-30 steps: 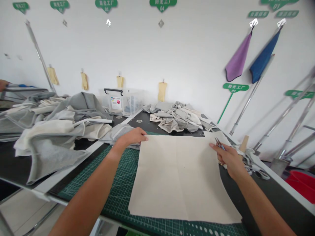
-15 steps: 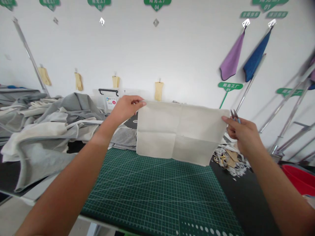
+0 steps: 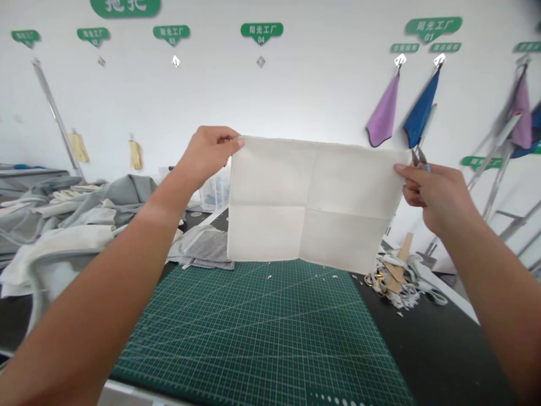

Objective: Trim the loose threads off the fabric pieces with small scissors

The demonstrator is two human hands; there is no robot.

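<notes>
Green mat (image 3: pixel 262 327) in front, cream cloth (image 3: pixel 270 175) held up spread over its far end
Mat's near R corner cut off by frame; L hand (image 3: pixel 213 152) pinches cloth's top L corner, R hand (image 3: pixel 437 194) grips top R corner w/ snips (image 3: pixel 419 158) in same hand. To do it well, prob best to pull top edge evenly taut so creases flatten, & keep snip points off fabric. R hand's inner grip on snips hidden, can't tell which fingers hold them. Scraps (image 3: pixel 399 282) on worktop (image 3: pixel 439 349) too tangled to sort by eye; cloth blocks worktop behind it & part of clear tub (image 3: pixel 213 194); far L wall sign (image 3: pixel 25 36) blurred
</notes>
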